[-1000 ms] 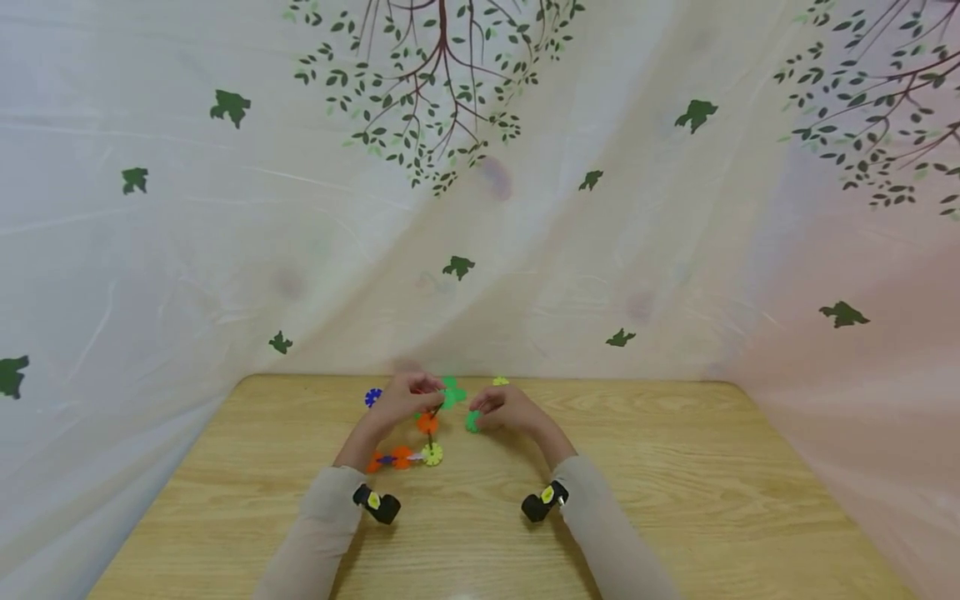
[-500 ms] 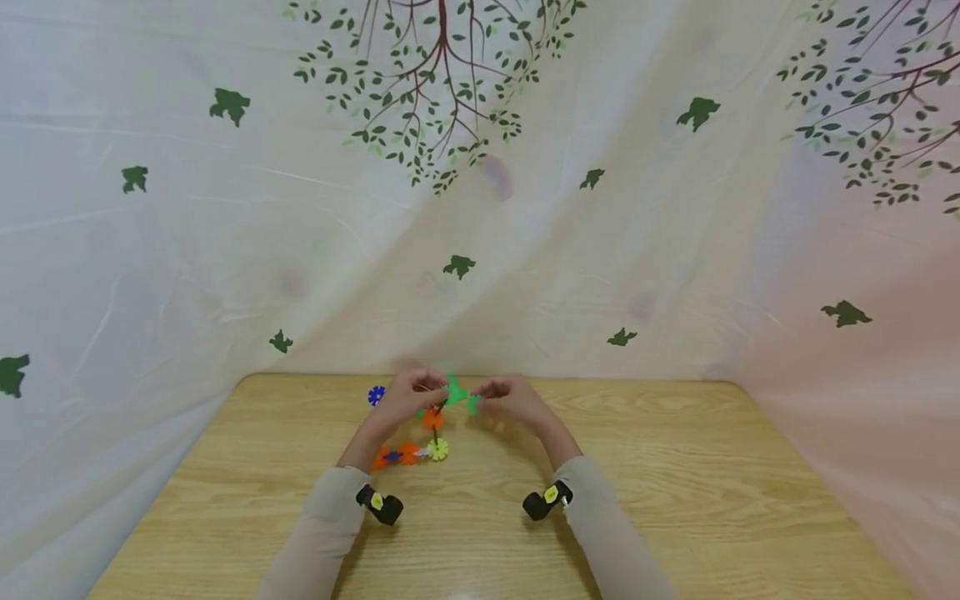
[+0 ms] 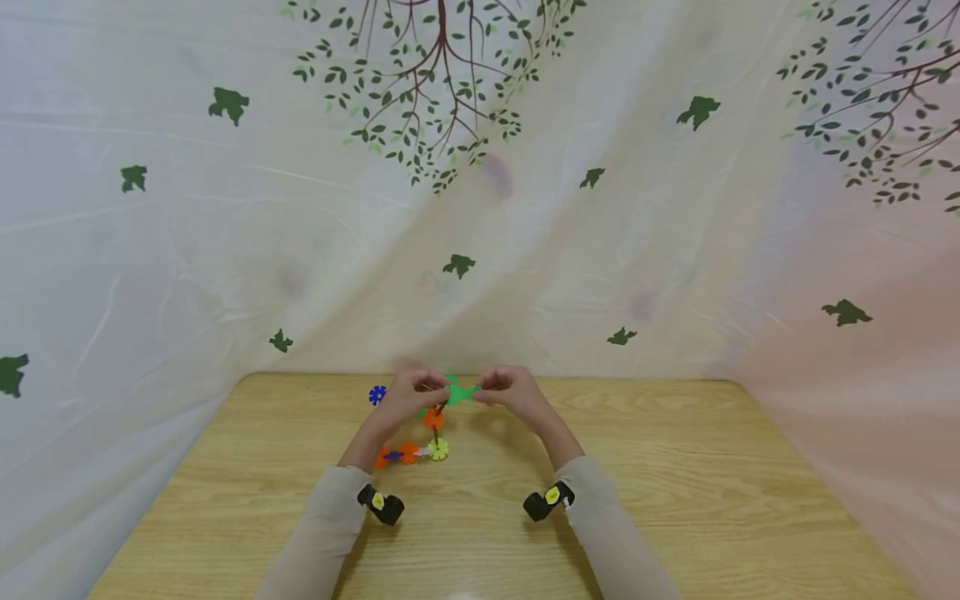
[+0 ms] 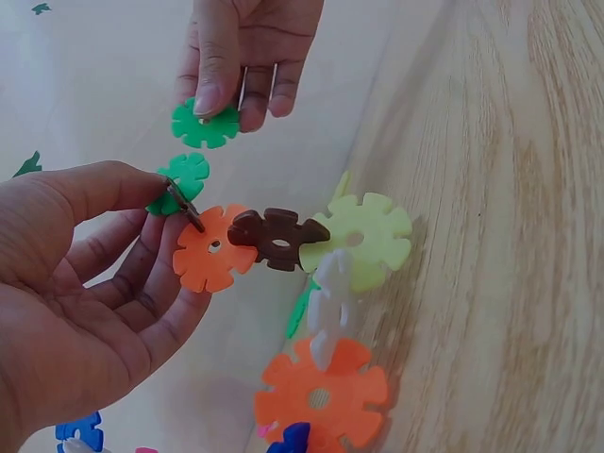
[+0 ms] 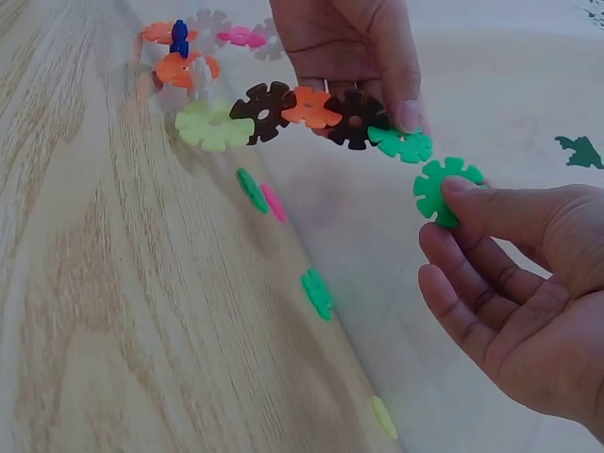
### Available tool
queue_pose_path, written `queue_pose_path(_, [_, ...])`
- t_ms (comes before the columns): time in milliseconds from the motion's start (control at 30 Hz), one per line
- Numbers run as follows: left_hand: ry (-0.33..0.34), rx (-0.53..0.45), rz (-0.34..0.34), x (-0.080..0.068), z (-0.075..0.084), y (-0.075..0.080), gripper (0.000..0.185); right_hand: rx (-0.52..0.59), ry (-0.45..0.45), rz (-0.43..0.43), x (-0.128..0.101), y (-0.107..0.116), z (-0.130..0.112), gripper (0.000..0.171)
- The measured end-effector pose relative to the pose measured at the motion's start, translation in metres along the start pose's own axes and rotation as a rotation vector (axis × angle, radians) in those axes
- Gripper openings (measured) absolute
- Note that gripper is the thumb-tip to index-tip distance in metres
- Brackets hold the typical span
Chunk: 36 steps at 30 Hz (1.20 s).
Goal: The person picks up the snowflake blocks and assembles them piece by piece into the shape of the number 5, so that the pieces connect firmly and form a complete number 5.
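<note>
My left hand (image 3: 405, 402) pinches the end of a chain of notched plastic discs by its green disc (image 5: 401, 144). Down the chain follow a brown disc (image 5: 355, 121), an orange disc (image 4: 213, 250), another brown disc (image 4: 280, 240) and a light yellow disc (image 4: 370, 240). Beyond these, white, orange and blue discs continue the chain. Between thumb and fingers, my right hand (image 3: 517, 395) holds a single green disc (image 5: 437, 189) close to the chain's green end. A small gap parts the two green discs in the left wrist view.
Loose discs lie toward the table's (image 3: 675, 483) far edge: a green disc (image 5: 318, 293), a pink disc (image 5: 273, 202) and a yellow disc (image 5: 383, 416) among them. A blue disc (image 3: 377, 395) shows left of my left hand. Behind the table hangs a leaf-printed cloth (image 3: 540, 275).
My right hand has risen and brought its green disc up beside the chain's green end. The left hand and the chain have shifted slightly right.
</note>
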<state>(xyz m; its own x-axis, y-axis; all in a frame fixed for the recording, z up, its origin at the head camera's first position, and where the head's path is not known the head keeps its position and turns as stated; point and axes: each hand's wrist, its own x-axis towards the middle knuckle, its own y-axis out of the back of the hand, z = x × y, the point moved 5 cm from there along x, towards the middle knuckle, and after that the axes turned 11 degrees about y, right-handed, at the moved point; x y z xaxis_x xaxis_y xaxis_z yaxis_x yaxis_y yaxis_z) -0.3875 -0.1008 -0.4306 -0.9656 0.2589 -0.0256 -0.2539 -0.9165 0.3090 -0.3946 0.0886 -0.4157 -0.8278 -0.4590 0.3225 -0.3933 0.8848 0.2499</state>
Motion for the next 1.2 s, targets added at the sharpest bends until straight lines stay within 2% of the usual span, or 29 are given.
queue_pose_path(233, [0.005, -0.007, 0.003, 0.0, 0.0, -0.001, 0.024, -0.019, 0.042, 0.02, 0.001, 0.0, -0.001, 0.019])
queue_pose_path(467, [0.008, -0.002, 0.003, 0.001, -0.003, -0.002, 0.021, -0.092, 0.083, 0.052, 0.008, 0.001, 0.022, 0.012])
queue_pose_path(800, [0.017, -0.01, 0.017, 0.001, -0.002, -0.002, 0.022, -0.131, 0.135, 0.017, 0.0, -0.006, -0.015, 0.015])
queue_pose_path(1200, [0.011, -0.035, -0.008, 0.0, 0.001, -0.004, 0.022, -0.224, 0.206, 0.064, -0.002, -0.007, -0.025, 0.01])
